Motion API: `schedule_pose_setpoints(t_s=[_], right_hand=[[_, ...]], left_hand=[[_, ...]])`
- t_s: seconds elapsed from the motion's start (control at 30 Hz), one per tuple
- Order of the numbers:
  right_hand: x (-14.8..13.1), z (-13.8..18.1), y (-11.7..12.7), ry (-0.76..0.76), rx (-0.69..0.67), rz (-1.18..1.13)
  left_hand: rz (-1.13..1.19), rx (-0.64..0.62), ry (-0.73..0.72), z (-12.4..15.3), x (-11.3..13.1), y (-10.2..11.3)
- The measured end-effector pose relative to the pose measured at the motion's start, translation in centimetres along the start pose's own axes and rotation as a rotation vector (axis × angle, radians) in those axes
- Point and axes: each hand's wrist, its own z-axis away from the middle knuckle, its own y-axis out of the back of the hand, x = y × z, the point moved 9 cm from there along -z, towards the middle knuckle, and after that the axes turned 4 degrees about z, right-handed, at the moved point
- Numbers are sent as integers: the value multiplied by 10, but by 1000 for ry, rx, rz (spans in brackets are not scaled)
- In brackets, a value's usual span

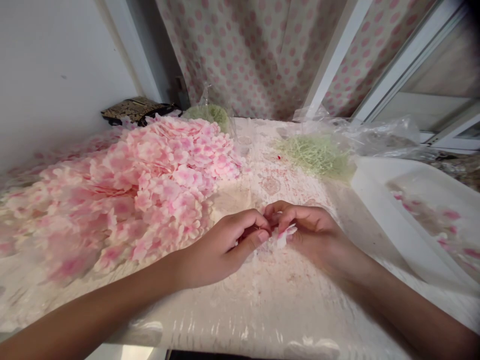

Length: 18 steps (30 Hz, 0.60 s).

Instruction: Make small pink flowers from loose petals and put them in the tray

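Across a plastic-sheeted table [262, 300] our two bare forearms meet at the middle, our left hand [225, 247] and right hand [307, 235] close together around a small white-and-pink blossom [283, 236]. On both hands the fingers are curled and held together, the left thumb pressed in against its fingertips, and the two sets of fingertips almost touch. The blossom seems pinched between them, though our knuckles hide most of it, so we cannot tell exactly which fingers clamp it.

Just beside our left hand lies a great heap of soft, ruffled pink blossoms [150, 190], thin and layered, blurring toward the near left edge. Beyond our hands, a nest of pale green shredded fibre [315, 155] sits on the sheeting, with a crinkled clear plastic bag [375, 135] behind it, and a second green bundle [208, 116] in clear wrap stands at the back. To the right, a shallow white tray [423, 215] holds pink-flecked shapes, too blurred to make out and cut off by the frame. A dark patterned pouch [133, 109] sits half hidden behind the heap, against a white wall [56, 65], near a pink polka-dot curtain [255, 55].
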Motion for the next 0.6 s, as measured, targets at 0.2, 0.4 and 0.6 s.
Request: schedule_pose_setpoints(t_s=[0.2, 0.4, 0.6], right_hand=[[1, 0, -3, -48, -29, -68], [2, -1, -4, -92, -14, -141], [-2, -1, -7, 24, -59, -52]], left_hand=[[-16, -37, -16, 2, -1, -5], [-244, 133, -133, 4, 0, 6], [-304, 174, -140, 5, -2, 9]])
